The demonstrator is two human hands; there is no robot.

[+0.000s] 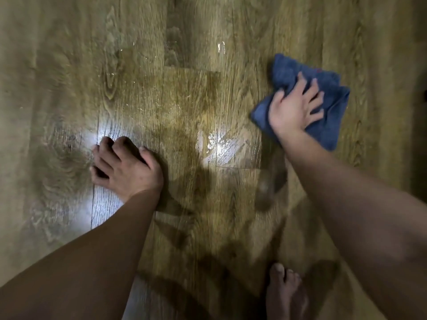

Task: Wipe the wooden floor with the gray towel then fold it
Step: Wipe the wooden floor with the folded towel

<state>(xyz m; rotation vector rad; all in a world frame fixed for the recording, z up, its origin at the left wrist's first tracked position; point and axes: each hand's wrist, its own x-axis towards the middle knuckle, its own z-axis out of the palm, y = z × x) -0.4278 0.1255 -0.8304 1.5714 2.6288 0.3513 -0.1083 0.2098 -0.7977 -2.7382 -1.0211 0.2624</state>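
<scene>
The towel [328, 125] looks blue-gray and lies crumpled flat on the wooden floor [184, 100] at the right. My right hand [295, 107] presses down on the towel with its fingers spread over the cloth. My left hand [124, 167] rests on the floor at the left, its fingers bent under and bearing on the boards, holding nothing. Wet streaks and shiny patches [219, 144] lie on the boards between my two hands.
A bare foot [286, 294] stands on the floor at the bottom right, near my right forearm. A dark edge [420, 65] runs along the far right of the view. Bare boards stretch to the left and the top.
</scene>
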